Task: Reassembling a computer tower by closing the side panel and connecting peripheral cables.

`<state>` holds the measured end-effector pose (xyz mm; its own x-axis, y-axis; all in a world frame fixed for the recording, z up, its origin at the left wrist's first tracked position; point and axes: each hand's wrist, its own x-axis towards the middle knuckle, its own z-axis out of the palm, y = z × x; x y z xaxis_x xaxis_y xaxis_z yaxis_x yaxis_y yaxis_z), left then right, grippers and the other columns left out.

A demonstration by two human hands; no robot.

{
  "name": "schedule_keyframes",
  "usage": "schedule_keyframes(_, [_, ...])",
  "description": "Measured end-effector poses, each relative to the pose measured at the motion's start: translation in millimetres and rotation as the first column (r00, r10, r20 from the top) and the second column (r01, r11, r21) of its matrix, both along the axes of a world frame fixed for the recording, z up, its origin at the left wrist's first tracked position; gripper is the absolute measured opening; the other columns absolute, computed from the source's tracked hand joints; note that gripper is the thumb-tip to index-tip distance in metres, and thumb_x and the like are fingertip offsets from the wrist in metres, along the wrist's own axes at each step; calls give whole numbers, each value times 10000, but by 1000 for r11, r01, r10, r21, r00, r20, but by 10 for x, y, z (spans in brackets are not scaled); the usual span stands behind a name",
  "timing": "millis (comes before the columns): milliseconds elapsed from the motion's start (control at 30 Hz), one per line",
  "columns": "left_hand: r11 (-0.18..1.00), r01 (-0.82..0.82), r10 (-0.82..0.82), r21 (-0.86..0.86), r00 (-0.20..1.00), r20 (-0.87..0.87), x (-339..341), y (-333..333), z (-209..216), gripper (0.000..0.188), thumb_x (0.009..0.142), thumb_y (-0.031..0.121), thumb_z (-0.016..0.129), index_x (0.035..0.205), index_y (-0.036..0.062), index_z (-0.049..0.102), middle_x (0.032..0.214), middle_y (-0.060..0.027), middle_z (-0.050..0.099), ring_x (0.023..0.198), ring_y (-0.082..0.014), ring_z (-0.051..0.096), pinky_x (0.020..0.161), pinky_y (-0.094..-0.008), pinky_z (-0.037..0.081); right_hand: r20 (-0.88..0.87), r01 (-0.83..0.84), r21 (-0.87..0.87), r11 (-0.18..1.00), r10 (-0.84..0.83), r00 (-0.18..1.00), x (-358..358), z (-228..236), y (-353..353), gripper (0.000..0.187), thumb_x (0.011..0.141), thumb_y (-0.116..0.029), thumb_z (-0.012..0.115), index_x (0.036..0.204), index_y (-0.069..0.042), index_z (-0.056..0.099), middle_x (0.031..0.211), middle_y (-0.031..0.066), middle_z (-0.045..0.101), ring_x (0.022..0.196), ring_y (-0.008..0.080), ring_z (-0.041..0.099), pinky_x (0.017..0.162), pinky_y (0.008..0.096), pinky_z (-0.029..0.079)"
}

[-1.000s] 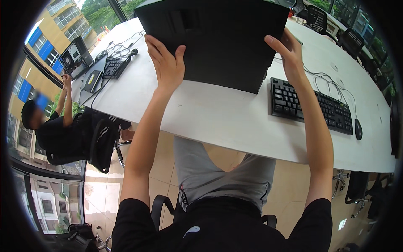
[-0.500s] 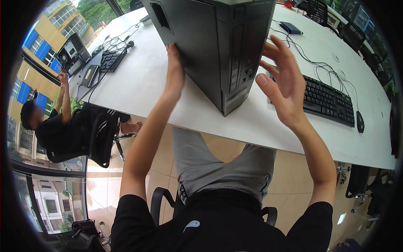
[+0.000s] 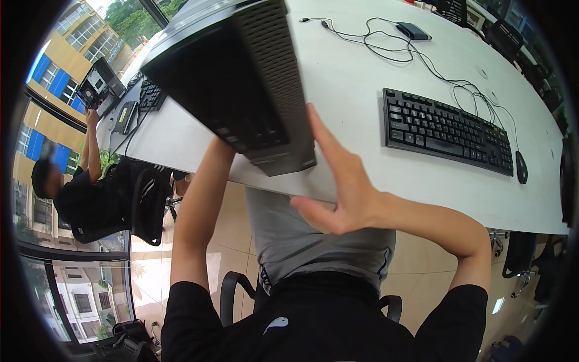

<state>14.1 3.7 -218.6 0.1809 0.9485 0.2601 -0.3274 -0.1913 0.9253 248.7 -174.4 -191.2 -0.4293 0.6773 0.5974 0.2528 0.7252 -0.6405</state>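
Observation:
A black desktop computer tower (image 3: 265,90) stands on the white table (image 3: 347,78) near its front edge, at a slant. Its dark front panel faces left and toward me, and a dotted, perforated face shows on the right. My left hand (image 3: 224,148) disappears behind the tower's left side; only the wrist part shows, so its fingers are hidden. Against the lower right edge of the tower rests my right hand (image 3: 344,181), open. Its fingers stretch up along that face and the thumb sticks out to the left, over the table's edge.
To the right lie a black keyboard (image 3: 449,130), a mouse (image 3: 521,168) and loose cables (image 3: 416,51) beside a dark flat box (image 3: 414,31). At far left a seated person (image 3: 90,187) reaches to an opened computer case (image 3: 101,83), near another keyboard (image 3: 151,95).
The tower has turned and shifted left, bringing its front panel round to the left. My right hand has moved down and left onto its edge. My left hand has gone out of sight behind it.

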Motion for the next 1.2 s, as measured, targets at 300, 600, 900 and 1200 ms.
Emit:
schedule_keyframes(300, [992,-55,70,113,989,-131,-249,74,70,888,1104,742,296,1658,64,442,1499,-199,615,1427,-242,568,1267,-373,369,-42,-17,59,998,19,999,-393,-256,1,1153,901,-261,830,1680,127,74,1734,429,46,1623,566,169,1281,524,341])
schedule_keyframes(600, [794,-98,499,600,668,-551,-733,53,784,853,1112,712,335,1644,57,465,1449,-196,651,1366,-238,625,1237,-371,418,39,-21,136,991,16,999,-115,-301,111,910,950,-167,782,1628,138,257,1717,397,190,1576,544,320,1279,525,362])
schedule_keyframes(900, [981,84,126,173,401,-908,-882,566,2651,792,1044,687,540,1676,216,460,1593,-237,549,1497,-293,535,1233,-468,456,21,-22,149,989,19,1000,-121,-309,113,890,943,-158,780,1618,137,281,1710,391,213,1577,537,321,1278,534,363])
schedule_keyframes(1200, [992,20,123,122,-29,-992,454,398,2815,966,858,849,644,1414,62,717,1230,-168,748,1083,-213,754,867,-303,580,30,-6,155,988,1,1000,-127,-362,108,930,956,-155,778,1650,105,216,1734,369,176,1605,516,271,1295,523,341])
